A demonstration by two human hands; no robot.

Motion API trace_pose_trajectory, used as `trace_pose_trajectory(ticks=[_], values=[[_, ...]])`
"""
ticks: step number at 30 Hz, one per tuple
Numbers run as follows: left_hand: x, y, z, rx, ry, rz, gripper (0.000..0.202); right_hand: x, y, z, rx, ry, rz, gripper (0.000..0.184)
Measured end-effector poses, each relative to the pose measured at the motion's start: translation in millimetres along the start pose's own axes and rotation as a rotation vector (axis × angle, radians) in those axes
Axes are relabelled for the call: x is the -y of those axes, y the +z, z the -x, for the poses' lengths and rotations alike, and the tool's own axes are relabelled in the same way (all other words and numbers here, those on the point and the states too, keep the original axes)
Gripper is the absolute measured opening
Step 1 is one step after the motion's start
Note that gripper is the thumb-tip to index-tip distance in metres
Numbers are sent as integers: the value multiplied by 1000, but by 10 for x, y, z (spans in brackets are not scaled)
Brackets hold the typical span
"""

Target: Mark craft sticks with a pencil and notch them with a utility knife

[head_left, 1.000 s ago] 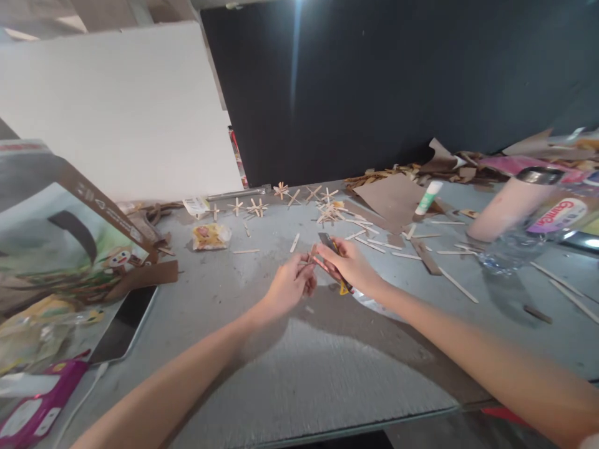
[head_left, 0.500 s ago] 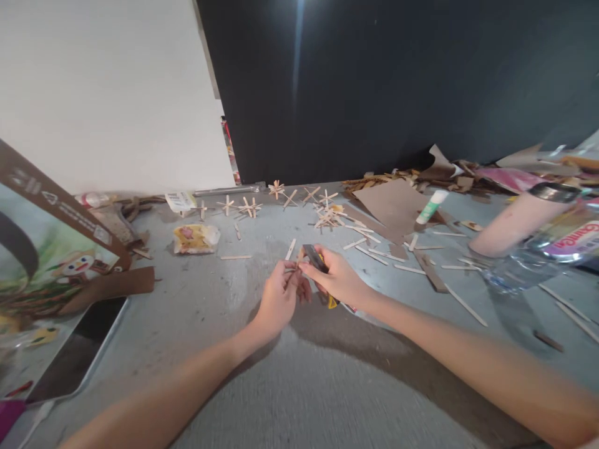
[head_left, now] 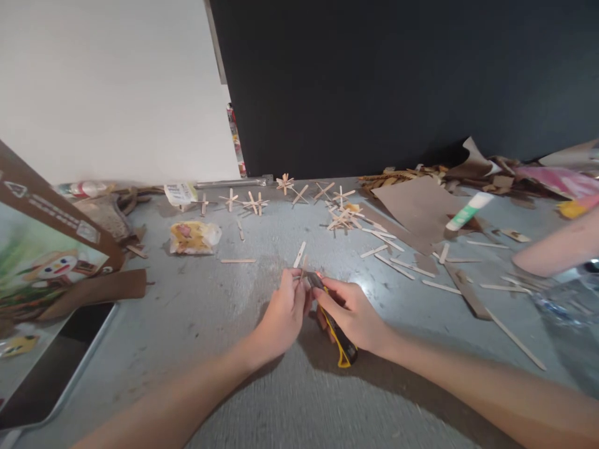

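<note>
My right hand (head_left: 353,312) is closed round a black and yellow utility knife (head_left: 340,337), its blade end pointing up-left. My left hand (head_left: 283,312) pinches a short wooden stick (head_left: 303,268) held upright, right against the knife's tip. Both hands meet low over the grey table (head_left: 224,312) near its middle. A loose stick (head_left: 299,253) lies just beyond them.
Star-shaped stick pieces (head_left: 255,202) and several loose sticks (head_left: 395,267) lie farther back. Brown cardboard (head_left: 416,206), a glue tube (head_left: 465,212) and scraps sit at the right. A snack wrapper (head_left: 193,237), a printed box (head_left: 42,249) and a tablet (head_left: 51,362) are at the left.
Both hands came nearer to me and lower over the table. The knife has tilted so its yellow end now shows below my right hand. The view shifted, and the bottles at right slid mostly out.
</note>
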State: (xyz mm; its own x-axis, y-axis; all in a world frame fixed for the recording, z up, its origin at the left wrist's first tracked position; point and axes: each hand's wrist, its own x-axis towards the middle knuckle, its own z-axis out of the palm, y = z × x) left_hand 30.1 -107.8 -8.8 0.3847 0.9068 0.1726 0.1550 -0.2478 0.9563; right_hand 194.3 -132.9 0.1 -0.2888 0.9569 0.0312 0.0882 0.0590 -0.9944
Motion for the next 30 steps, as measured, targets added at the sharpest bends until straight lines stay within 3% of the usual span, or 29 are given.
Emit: trace_pose_trajectory(ticks=[13,22,30], values=[[-80,7,6,16,-50,36,16,-19,-24,6,28,40,-3,33],[21,-14,43,-6,-24,-237,14,27,9,8,-8,40,69,29],[-5,-11,58,19,-54,-385,19,6,27,1,8,159,-25,34]])
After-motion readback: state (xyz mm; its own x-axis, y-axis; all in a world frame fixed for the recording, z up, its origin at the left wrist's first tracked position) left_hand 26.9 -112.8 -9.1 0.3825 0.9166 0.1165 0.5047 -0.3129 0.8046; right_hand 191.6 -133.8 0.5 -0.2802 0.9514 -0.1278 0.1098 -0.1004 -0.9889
